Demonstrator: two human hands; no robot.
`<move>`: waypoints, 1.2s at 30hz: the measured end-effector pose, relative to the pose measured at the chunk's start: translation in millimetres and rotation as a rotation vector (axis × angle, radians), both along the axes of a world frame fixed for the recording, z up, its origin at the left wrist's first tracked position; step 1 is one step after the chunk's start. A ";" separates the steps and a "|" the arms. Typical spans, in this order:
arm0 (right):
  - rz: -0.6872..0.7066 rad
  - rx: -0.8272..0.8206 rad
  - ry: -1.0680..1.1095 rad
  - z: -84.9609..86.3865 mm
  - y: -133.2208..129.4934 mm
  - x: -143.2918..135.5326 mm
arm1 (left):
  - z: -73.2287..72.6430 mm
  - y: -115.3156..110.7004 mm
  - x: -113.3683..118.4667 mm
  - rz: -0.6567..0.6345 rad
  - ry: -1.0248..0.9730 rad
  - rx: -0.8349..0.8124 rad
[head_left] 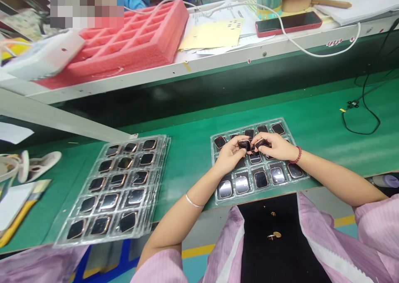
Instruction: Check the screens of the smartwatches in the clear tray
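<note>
Over a clear plastic tray [220, 196] of smartwatch bodies, both my hands work close together. My left hand [232, 153] is closed on a dark-faced smartwatch body [244, 144] with a gold-coloured rim. Another watch body [261, 144] is pinched in my right hand [274, 146], a short way to the right. Below the hands, a front row of watch bodies, among them one at the middle [261, 178], lies in the tray's pockets. My hands and wrists hide part of the middle row.
To the left stands a stack of clear trays [162, 166] with more watch bodies. A brush [37, 189] lies at the far left. Above the bench, a shelf holds a pink foam tray [162, 46], a phone [288, 24] and papers. A black cable [358, 131] lies at the right.
</note>
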State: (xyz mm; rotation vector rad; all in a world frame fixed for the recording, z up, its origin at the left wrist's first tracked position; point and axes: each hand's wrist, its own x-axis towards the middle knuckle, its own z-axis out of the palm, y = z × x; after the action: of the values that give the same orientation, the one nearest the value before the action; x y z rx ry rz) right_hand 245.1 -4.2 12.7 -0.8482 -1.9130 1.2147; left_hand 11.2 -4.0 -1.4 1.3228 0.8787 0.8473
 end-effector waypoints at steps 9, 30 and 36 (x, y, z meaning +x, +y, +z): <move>-0.013 -0.010 -0.037 -0.5 0.0 0.7 | -1.3 0.3 -1.4 -0.022 -0.001 0.007; -0.050 -0.712 0.568 -4.5 11.8 3.3 | 24.2 12.7 -16.6 0.055 -0.332 -0.435; -0.042 -0.702 0.629 -11.0 14.1 7.6 | 28.5 10.6 -13.0 0.005 -0.346 -0.436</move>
State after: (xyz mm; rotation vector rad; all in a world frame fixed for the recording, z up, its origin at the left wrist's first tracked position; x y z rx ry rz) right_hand 252.7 9.9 1.6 -0.7062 -0.9613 1.8916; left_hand -1.8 6.6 27.1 0.7676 0.7381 0.8017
